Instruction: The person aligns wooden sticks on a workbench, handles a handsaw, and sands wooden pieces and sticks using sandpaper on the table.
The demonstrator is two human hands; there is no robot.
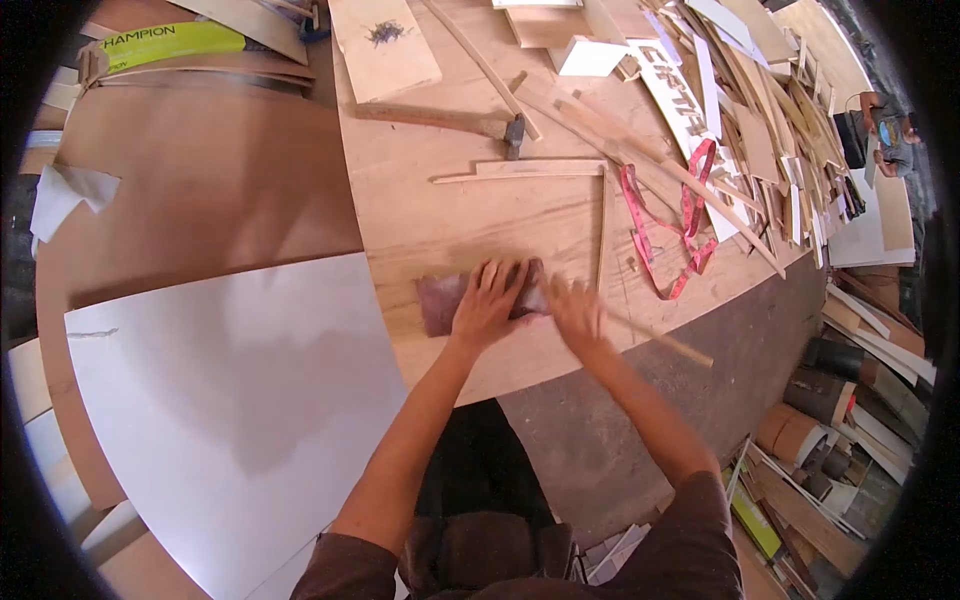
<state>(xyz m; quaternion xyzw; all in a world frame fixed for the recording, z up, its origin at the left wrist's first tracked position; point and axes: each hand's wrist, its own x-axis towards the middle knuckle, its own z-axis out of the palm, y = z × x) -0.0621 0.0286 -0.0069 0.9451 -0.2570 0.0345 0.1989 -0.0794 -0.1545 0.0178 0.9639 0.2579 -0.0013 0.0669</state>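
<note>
The left hand (487, 305) lay palm down, its fingers a little spread, on a dark reddish-brown sheet (437, 305) that rested on a wooden desk (480, 230) in front of the person. The right hand (578, 312) was at the sheet's right end, fingers curled and blurred; whether it gripped anything could not be told. A thin stick (665, 338) reached out to the right from beside that hand, past the desk's edge. Beyond the hands lay narrow wood strips (540, 169), then a hammer (455, 123); a pink measuring tape (641, 240) curled to the right of the right hand. The step in hand seemed to be steadying the sheet while the right hand worked at its end. The next move probably called for firm left-hand pressure and careful right-hand control.
</note>
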